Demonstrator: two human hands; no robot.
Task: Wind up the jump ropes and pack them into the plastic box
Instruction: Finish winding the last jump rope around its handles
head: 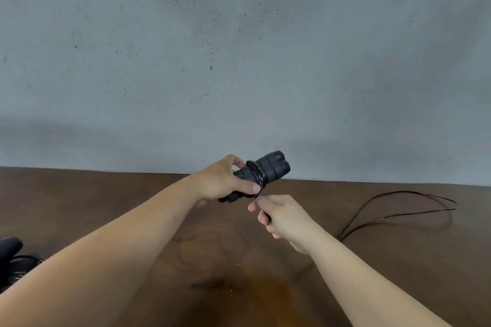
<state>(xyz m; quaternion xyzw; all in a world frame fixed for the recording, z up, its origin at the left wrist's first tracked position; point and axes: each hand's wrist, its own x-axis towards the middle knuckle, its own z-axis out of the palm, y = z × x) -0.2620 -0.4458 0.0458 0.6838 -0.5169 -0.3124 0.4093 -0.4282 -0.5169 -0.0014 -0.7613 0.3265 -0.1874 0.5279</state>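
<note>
Two black handles (pixel 268 168) gripped in left fingers (pixel 239 186) point up-right; right fingers (pixel 261 210) pinch cord (pixel 398 214).

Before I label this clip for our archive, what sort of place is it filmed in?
Probably a plain indoor work corner, though little shows: a dark brown wooden table stands against a bare grey speckled concrete wall, and a thin dark jump rope cord lies looped on the tabletop.

hands: 2, left hand (pixel 225 180), right hand (pixel 279 216)
jump rope handles held together: 2 (pixel 268 168)
loose rope loops on the counter: 1 (pixel 414 207)
dark bundles at left edge: 1 (pixel 13 260)
counter: 1 (pixel 79 207)
</note>
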